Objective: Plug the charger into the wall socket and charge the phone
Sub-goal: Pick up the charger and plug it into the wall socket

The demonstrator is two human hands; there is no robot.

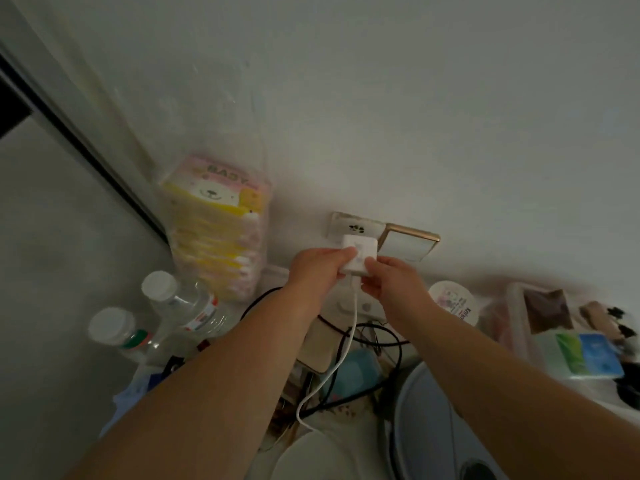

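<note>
Cluttered surface (pixel 332 424) holds bottles (pixel 187 306) (two), cables (pixel 381 341).

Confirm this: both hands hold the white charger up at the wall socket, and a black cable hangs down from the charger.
Not quite. The head view shows the left hand and right hand holding the white charger at the wall socket, but the cable hanging from it is white, not black.

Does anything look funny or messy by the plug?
Yes. Below the white charger, black cables lie tangled among clutter. The gold-rimmed plate beside the wall socket looks tilted, though the wide lens may cause that.
</note>
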